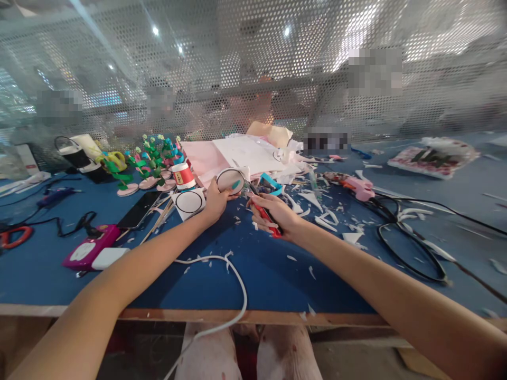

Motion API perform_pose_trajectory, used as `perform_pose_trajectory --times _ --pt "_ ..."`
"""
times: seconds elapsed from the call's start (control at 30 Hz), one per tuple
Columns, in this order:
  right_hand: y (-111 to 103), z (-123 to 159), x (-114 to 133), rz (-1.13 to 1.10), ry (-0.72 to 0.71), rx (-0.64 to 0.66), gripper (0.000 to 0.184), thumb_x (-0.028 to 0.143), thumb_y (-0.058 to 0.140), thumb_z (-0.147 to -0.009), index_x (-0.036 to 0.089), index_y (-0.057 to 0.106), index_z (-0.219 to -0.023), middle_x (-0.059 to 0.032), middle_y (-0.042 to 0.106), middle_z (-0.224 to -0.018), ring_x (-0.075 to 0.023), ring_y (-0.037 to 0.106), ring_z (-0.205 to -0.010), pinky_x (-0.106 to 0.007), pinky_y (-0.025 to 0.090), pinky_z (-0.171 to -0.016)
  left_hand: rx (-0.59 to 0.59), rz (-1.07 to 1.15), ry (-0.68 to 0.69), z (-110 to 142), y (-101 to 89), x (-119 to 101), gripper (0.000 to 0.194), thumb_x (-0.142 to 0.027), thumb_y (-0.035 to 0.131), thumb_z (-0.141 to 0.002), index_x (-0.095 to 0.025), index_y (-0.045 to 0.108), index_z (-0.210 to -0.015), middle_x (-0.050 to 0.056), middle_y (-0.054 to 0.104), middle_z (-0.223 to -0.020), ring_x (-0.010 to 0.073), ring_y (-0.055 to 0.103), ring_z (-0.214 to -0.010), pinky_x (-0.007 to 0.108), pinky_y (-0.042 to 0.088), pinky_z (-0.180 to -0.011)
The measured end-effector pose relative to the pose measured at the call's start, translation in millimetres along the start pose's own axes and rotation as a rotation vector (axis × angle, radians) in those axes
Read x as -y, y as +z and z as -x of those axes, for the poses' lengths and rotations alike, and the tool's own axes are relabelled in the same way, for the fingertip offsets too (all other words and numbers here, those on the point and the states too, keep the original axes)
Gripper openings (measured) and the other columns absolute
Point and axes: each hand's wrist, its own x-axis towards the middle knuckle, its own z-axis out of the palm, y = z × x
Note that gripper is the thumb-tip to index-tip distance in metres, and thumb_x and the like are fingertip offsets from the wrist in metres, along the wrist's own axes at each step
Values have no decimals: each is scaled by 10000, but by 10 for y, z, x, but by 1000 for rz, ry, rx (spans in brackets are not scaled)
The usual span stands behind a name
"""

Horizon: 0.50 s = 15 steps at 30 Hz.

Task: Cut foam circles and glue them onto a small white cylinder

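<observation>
My left hand (217,205) pinches a white piece of paper (227,182) marked with a black circle outline, holding it above the table. My right hand (275,217) is wrapped round the red-handled scissors (269,215). Their blades point up and left, close to the right edge of the paper; whether they touch it I cannot tell. Below and left of my left hand lies another white piece with a black circle (190,202). Just behind that stands a red and white cup-shaped roll (182,176).
Pink and white sheets (249,155) lie at the back among paper scraps. Green craft plants on round bases (148,182) stand left of them. A phone (139,210), a magenta power strip (94,245) and a white cable (241,285) lie nearer. Rightward is a pink glue gun (361,188) with a black cord.
</observation>
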Motion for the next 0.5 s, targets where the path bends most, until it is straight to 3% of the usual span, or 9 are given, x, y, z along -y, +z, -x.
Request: perform_pose_trajectory --times 0.2,0.5 --pt "-20 12 34 8 -3 -36 253 294 569 -870 195 436 -679 77 436 -372 -36 236 -238 -152 234 -249 139 -6 28 5 5 -16 414 -39 561 -705 -165 469 -1088 92 673 -1019 196 700 -727 407 613 -720" --pt "-22 16 19 -3 2 -42 287 294 578 -865 197 418 -647 76 419 -359 -31 233 -234 -156 241 -253 156 -143 133 22 -27 -56 404 -74 608 -684 -160 511 -1066 89 688 -993 259 663 -977 420 593 -803"
